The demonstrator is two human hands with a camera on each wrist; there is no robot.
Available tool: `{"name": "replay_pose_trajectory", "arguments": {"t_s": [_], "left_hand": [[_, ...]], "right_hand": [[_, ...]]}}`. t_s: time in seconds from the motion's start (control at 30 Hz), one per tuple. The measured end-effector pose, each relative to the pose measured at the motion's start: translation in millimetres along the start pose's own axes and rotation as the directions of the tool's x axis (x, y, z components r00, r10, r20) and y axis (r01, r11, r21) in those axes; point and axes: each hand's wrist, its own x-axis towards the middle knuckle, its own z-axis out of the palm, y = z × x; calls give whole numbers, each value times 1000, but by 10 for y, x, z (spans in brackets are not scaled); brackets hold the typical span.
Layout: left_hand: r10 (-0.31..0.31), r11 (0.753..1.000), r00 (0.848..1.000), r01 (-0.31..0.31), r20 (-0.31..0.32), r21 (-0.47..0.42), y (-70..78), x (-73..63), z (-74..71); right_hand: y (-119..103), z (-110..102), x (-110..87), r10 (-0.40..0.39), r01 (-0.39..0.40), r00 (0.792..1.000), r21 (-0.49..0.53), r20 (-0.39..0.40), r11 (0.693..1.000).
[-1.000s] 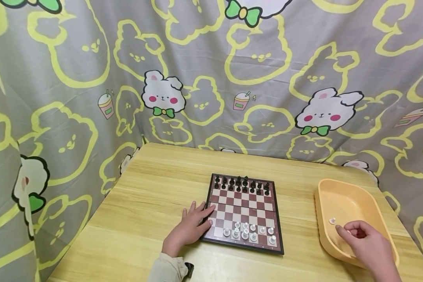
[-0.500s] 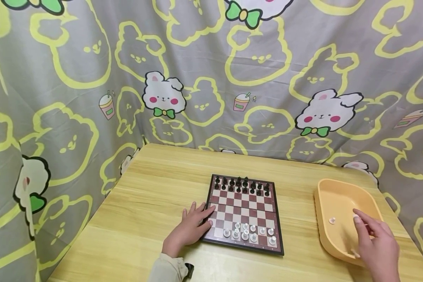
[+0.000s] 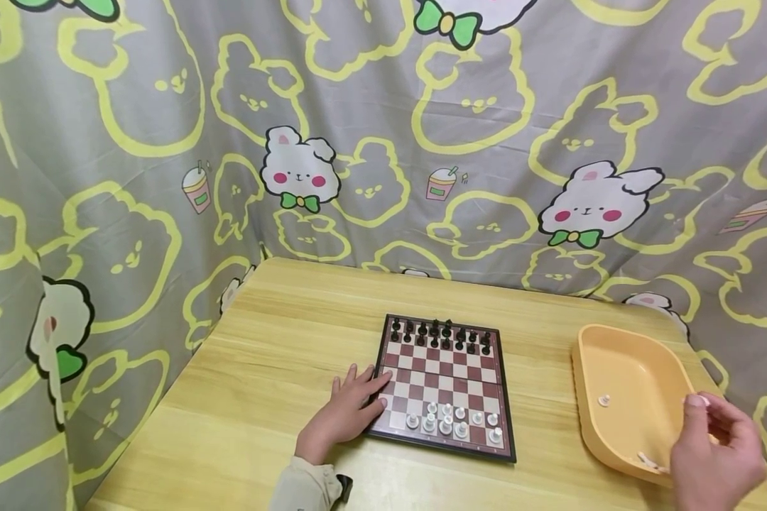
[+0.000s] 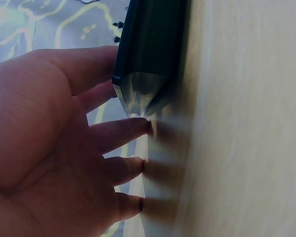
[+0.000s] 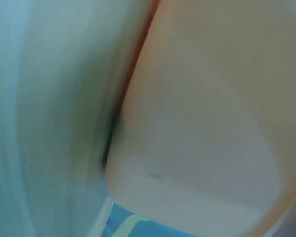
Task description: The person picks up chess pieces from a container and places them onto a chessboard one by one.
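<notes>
The left hand lies at the nine o'clock edge of the chessboard, with spread fingers which grasp nothing; its thumb and forefinger touch the board, and in the left wrist view the other three fingertips touch the wooden table. On this arm there are a pale sleeve and a black strap. The right hand is at the four o'clock side of the orange tray, and between thumb and curled fingers it pinches a small white piece, which is mostly hidden, so I cannot tell its shape. The tray stands well apart from the board, at its three o'clock; in the blurred right wrist view its smooth surface fills a large part. Inside the tray, one white chessman is toward nine o'clock, and some white objects lie near six o'clock, partly behind the right hand. On the board, white chessmen stand in two incomplete rows at the six o'clock side, and black chessmen stand in two rows at twelve o'clock. Beyond the table, from nine through twelve to three o'clock, hangs a grey cloth with yellow outlines and white rabbit faces.
</notes>
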Motion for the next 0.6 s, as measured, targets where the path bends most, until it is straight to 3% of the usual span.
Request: {"name": "replay_pose_trajectory", "arguments": {"t_s": [0.2, 0.4, 0.6], "left_hand": [[-2, 1000, 1000, 2, 4, 7, -9, 8, 6], [-1, 1000, 1000, 1, 2, 9, -1, 10, 1], [-5, 1000, 1000, 5, 3, 6, 14, 11, -4]], "right_hand": [[-112, 12, 11, 96, -80, 983, 105, -156, 991], [-152, 6, 49, 175, -142, 959, 155, -223, 978], [-132, -11, 61, 163, -124, 954, 161, -253, 979]]}}
